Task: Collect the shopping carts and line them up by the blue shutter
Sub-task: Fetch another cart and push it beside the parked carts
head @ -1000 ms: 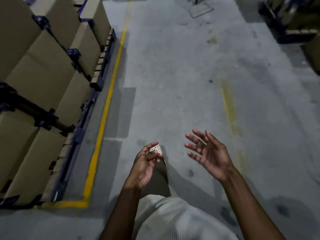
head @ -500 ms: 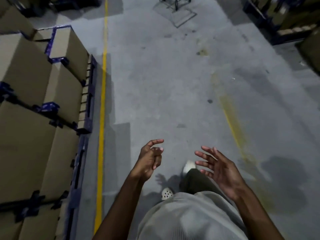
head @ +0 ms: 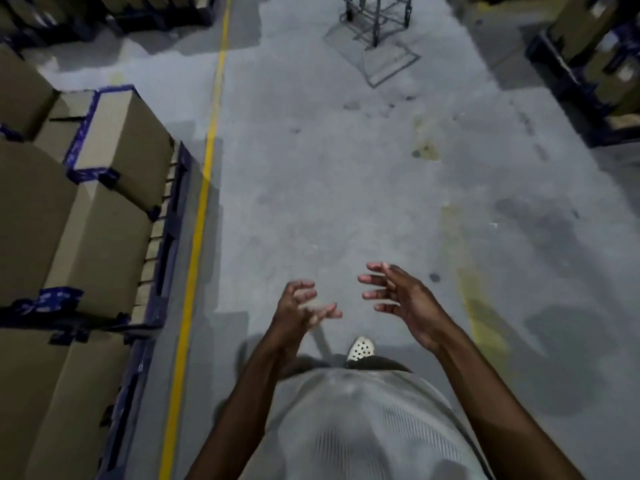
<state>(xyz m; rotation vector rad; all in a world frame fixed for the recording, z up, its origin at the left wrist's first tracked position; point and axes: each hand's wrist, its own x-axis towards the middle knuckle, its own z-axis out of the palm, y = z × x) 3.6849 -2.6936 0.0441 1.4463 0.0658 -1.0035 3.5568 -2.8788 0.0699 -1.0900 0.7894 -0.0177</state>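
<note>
Hands empty: my left hand (head: 300, 308) and right hand (head: 401, 294) hang loosely spread out front, probably readying for a handle. Shopping cart (head: 377, 13) stands well ahead up the aisle, between yellow line (head: 204, 174) and boxes (head: 588, 39); no blue shutter visible.

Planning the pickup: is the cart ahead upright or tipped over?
Upright, as far as shows: the cart stands straight-legged on the floor; its basket is out of frame.
</note>
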